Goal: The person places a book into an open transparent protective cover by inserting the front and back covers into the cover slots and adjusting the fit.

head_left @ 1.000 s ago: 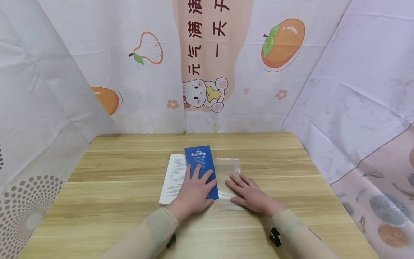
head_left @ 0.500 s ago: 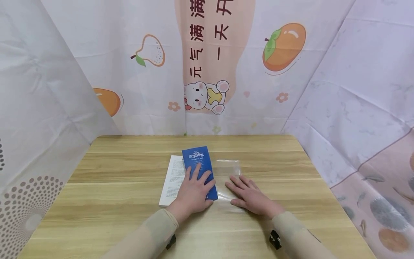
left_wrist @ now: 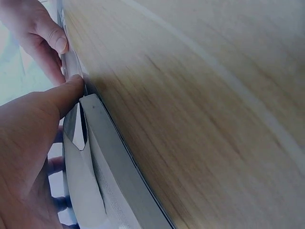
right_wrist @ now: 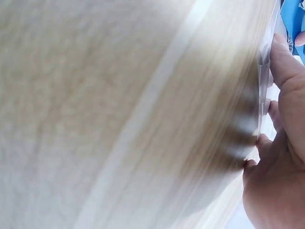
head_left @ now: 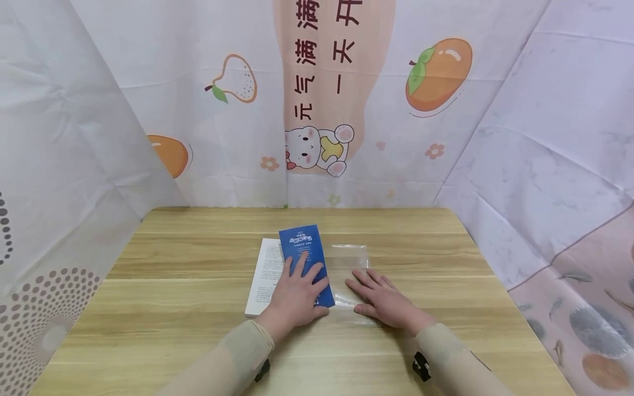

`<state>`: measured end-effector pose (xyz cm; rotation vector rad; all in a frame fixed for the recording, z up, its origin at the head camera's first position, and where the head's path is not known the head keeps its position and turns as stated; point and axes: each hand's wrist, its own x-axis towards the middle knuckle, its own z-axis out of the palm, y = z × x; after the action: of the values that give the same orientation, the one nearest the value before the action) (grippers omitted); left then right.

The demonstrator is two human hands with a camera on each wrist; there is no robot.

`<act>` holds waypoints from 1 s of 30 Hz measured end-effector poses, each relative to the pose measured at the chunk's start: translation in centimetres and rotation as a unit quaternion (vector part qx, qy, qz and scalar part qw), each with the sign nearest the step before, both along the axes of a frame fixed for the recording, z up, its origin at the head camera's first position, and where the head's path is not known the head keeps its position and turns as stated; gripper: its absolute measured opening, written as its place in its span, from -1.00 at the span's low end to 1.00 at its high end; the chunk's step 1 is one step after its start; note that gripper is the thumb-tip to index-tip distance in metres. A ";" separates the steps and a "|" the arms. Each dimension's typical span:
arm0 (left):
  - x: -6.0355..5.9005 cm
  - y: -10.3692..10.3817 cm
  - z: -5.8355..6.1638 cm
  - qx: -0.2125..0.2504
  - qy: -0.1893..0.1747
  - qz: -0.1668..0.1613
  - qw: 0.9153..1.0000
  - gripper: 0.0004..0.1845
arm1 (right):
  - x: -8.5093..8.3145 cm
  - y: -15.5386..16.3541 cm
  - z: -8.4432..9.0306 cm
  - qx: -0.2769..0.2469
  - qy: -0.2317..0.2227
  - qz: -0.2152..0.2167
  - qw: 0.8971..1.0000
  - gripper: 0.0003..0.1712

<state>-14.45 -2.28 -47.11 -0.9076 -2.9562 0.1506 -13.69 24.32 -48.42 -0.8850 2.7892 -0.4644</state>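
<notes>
A book with printed white pages [head_left: 264, 275] lies left of the middle of the table. A blue printed cover or flap [head_left: 302, 242] overlaps its right side, slightly tilted. My left hand [head_left: 294, 294] rests on the blue piece with spread fingers, its thumb towards the clear plastic. In the left wrist view the thick book block [left_wrist: 119, 167] shows beside that hand, with a bent sheet standing off it. A clear plastic sheet [head_left: 349, 256] lies right of the blue piece. My right hand [head_left: 383, 300] presses flat on the plastic, fingers extended.
The wood-grain table [head_left: 188, 308] extends around the book on all sides. Behind it hangs a white curtain [head_left: 238, 126] with fruit prints, and further cloths hang at the left and right. Black wrist straps [head_left: 421, 366] sit under the sleeves.
The blue piece has turned slightly, its far end shifting left under my left hand, showing more of the plastic's left edge. My right hand has stayed in place.
</notes>
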 end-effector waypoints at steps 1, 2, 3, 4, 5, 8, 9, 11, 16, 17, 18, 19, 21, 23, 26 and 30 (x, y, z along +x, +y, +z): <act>0.0 0.0 0.0 -0.002 0.000 0.001 1.000 -0.22 | 0.0 0.0 0.0 -0.002 0.002 0.002 1.000 -0.27; 0.1 0.0 0.0 -0.003 0.001 0.002 1.000 -0.22 | 0.0 0.0 0.1 -0.003 0.003 0.003 1.000 -0.27; 0.1 0.0 0.1 -0.005 0.001 0.003 1.000 -0.23 | 0.0 0.0 0.1 -0.004 0.003 0.004 1.000 -0.27; 0.1 0.0 0.1 -0.005 0.000 0.004 1.000 -0.23 | -0.1 0.0 0.0 -0.005 0.003 0.005 1.000 -0.27; 0.1 0.1 0.1 -0.006 0.000 0.006 1.000 -0.23 | -0.1 0.0 0.0 -0.006 0.003 0.006 1.000 -0.28; 0.0 0.2 0.0 -0.005 -0.001 0.011 1.000 -0.25 | -0.2 0.1 -0.2 -0.006 0.000 0.006 1.000 -0.27; 0.0 0.2 0.0 -0.005 -0.003 0.014 1.000 -0.25 | -0.3 0.1 -0.2 -0.007 -0.001 0.007 1.000 -0.27; 0.0 0.2 -0.1 -0.003 -0.004 0.017 1.000 -0.25 | -0.3 0.1 -0.2 -0.010 -0.004 0.007 1.000 -0.27; 0.1 0.2 -0.1 0.000 -0.001 0.021 1.000 -0.28 | -0.3 0.1 -0.2 -0.019 -0.010 0.010 1.000 -0.27; 0.1 0.2 -0.1 0.001 -0.001 0.022 1.000 -0.29 | -0.3 0.1 -0.2 -0.019 -0.009 0.010 1.000 -0.27; 0.1 0.2 -0.1 0.001 0.001 0.024 1.000 -0.30 | -0.3 0.2 -0.3 -0.020 -0.006 0.011 1.000 -0.27; 0.1 0.3 -0.1 0.003 0.005 0.026 1.000 -0.31 | -0.3 0.2 -0.3 -0.021 -0.004 0.011 1.000 -0.27; 0.0 0.3 -0.1 0.005 0.008 0.030 0.999 -0.33 | -0.3 0.2 -0.3 -0.020 -0.004 0.009 1.000 -0.27; 0.0 0.3 -0.2 0.006 0.011 0.035 0.999 -0.34 | -0.3 0.2 -0.2 -0.023 -0.002 0.010 1.000 -0.28; 0.0 0.2 -0.3 0.004 0.008 0.041 0.999 -0.34 | -0.3 0.2 -0.1 -0.023 -0.005 0.010 1.000 -0.28; 0.0 0.1 0.0 0.001 0.000 0.039 0.999 -0.33 | -0.2 0.1 0.0 -0.025 -0.008 0.012 1.000 -0.27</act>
<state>-14.41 -2.18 -47.12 -0.7923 -2.9917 0.1494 -13.92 24.47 -48.40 -0.9189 2.7618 -0.5361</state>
